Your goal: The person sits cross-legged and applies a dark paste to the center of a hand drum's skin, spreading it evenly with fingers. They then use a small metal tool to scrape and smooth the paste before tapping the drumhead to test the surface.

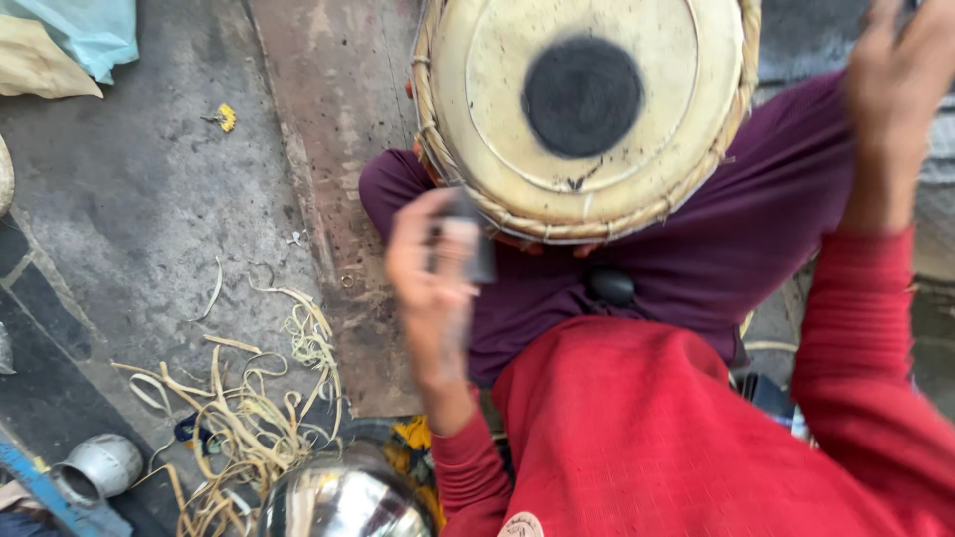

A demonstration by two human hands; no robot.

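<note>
drum: round drum [587,109] with a cream skin and black centre spot, resting on the lap, laced rim toward the left hand.
right hand: right hand [895,70] raised beside the drum, blurred; finger spread cannot be told.
left hand: left hand [428,273] curled around a small dark tool [473,244] touching the drum's rim.
floor: pale strips [249,398] lie scattered.

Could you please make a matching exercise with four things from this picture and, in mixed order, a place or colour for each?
Things:
1. drum
2. left hand
3. pale strips
4. small metal pot

Descriptions:
a. lower left corner, lying on its side
b. loose pile on the ground
c. cream skin with a black round spot
d. closed on a small dark object beside the drum's rim

Pairs: 1-c, 2-d, 3-b, 4-a
</note>
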